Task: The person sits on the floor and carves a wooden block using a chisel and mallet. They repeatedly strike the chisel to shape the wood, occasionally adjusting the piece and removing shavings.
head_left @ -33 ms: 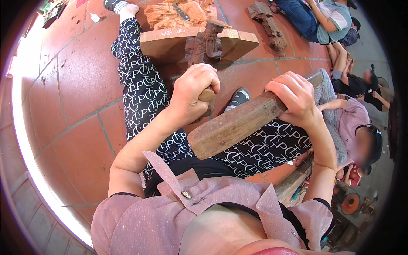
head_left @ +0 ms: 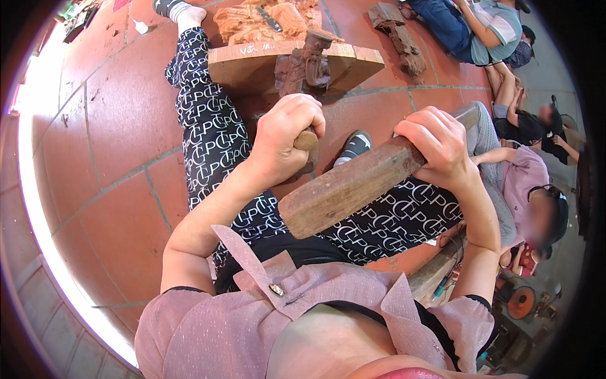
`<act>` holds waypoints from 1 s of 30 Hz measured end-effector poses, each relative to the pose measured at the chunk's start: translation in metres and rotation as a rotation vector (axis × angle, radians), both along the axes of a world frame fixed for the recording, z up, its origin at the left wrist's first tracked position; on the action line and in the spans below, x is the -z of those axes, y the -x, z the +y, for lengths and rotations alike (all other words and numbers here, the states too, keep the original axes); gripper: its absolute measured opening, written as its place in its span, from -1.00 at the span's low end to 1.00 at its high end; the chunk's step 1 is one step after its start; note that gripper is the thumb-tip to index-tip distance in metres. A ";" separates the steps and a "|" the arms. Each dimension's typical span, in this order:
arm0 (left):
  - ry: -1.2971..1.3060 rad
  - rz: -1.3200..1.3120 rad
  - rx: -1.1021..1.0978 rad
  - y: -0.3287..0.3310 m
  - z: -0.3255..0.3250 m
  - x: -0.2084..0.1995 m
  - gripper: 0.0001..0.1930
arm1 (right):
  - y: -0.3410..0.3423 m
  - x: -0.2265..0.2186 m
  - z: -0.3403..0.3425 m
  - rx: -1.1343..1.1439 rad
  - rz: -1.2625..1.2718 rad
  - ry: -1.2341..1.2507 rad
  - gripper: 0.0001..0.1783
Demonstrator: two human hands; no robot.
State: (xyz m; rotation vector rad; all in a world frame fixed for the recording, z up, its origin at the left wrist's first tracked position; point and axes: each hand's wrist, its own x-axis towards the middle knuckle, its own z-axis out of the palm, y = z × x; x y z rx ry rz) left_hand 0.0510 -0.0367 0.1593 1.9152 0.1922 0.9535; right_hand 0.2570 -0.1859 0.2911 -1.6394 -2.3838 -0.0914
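Clenching a wooden handle (head_left: 307,140) in my left hand (head_left: 285,132), my right hand (head_left: 435,142) wrapped round a wooden block (head_left: 350,189), I could get bruised if the block slips.

We see bright light flare white around nine o'clock and gloss the tiled floor (head_left: 120,139). Shadow darkens beneath the board (head_left: 237,71) at twelve. The wooden mallet (head_left: 353,186) looks crisp, a person (head_left: 521,170) at three partly blurred, the rim bent.

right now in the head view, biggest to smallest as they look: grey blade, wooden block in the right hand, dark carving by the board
1. Wooden block
2. Dark carving
3. Grey blade
The block is nearer the camera; true sizes unsure.
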 end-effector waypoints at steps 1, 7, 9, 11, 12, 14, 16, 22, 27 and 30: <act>0.001 0.004 0.001 0.000 0.002 -0.001 -0.78 | 0.001 0.000 0.001 0.008 0.010 -0.011 -0.55; 0.003 0.051 0.021 0.001 0.003 -0.004 -0.84 | 0.003 0.000 0.006 0.017 0.057 -0.050 -0.58; -0.040 0.002 0.023 -0.002 0.004 0.003 -0.84 | 0.000 0.000 0.009 0.004 0.026 -0.051 -0.59; -0.049 -0.017 0.038 -0.003 0.004 0.006 -0.85 | -0.001 0.003 0.011 0.099 -0.070 -0.032 -0.59; -0.056 -0.008 0.015 -0.003 0.002 0.006 -0.85 | -0.002 0.005 0.012 0.145 -0.117 -0.023 -0.59; -0.068 0.003 -0.027 -0.005 -0.002 0.008 -0.82 | -0.005 0.006 0.012 0.164 -0.079 -0.009 -0.56; -0.111 0.029 -0.015 -0.004 -0.002 0.012 -0.82 | -0.009 0.006 0.013 0.123 -0.023 -0.021 -0.55; -0.136 0.038 -0.076 -0.006 -0.011 0.011 -0.83 | -0.004 0.009 0.007 0.173 -0.137 0.023 -0.55; -0.122 0.084 -0.047 -0.006 -0.018 0.009 -0.83 | -0.017 0.007 0.010 -0.019 -0.021 0.013 -0.59; -0.168 0.070 -0.126 -0.011 -0.021 0.014 -0.82 | -0.017 0.013 0.007 0.053 -0.097 0.012 -0.60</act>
